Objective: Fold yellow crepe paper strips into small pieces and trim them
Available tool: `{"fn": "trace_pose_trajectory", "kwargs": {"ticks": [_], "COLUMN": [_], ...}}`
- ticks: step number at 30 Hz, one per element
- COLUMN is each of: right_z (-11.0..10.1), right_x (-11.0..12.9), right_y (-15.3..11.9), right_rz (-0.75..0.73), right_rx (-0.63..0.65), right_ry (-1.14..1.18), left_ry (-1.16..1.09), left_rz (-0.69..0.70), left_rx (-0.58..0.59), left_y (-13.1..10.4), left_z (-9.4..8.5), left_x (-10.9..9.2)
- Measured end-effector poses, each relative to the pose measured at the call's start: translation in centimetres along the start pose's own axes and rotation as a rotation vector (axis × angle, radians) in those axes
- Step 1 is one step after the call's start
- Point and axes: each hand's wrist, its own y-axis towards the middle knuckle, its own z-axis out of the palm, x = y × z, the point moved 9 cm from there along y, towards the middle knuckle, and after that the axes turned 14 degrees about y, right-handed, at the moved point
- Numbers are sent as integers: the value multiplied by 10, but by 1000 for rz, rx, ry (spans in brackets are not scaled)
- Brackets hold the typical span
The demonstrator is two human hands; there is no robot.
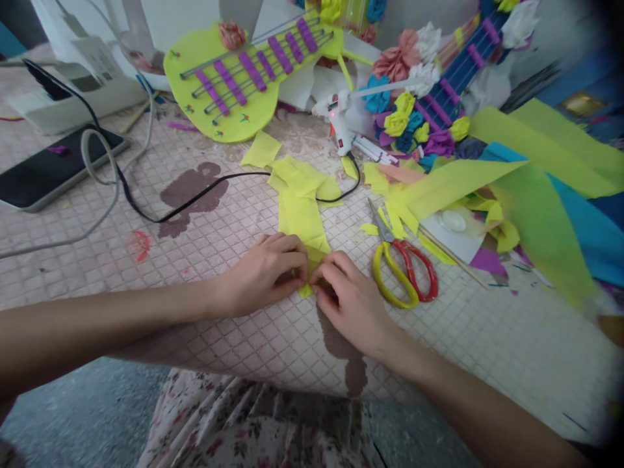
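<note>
Yellow crepe paper (301,218) lies in a strip on the patterned tablecloth, its near end between my two hands. My left hand (266,270) is closed with its fingertips on that near end. From the other side my right hand (353,299) pinches the same paper, fingertips almost touching those of the left. Part of the held piece is hidden by my fingers. Several yellow paper squares (262,149) lie beyond the strip. Scissors (402,270) with one yellow and one red handle rest just right of my right hand.
A glue gun (340,120) stands behind the paper, its black cord (205,195) crossing leftward. A phone (56,166) lies left. Yellow guitar-shaped craft (229,84) leans at the back. Coloured paper sheets (541,214) and scraps cover the right side.
</note>
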Motion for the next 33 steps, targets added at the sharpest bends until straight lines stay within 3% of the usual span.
{"fn": "trace_pose_trajectory", "kwargs": {"ticks": [12, 24, 33], "right_z": [4, 3, -1], "right_x": [2, 3, 1], "right_y": [0, 0, 0], "right_rz": [-6, 18, -5], "right_rx": [8, 58, 26], "right_ry": [-132, -109, 2], "left_ry": [57, -45, -103], "left_rz": [1, 51, 44], "left_rx": [-9, 117, 97], "left_y": [0, -1, 1], "left_z": [-1, 1, -2], "left_x": [-2, 7, 5]}}
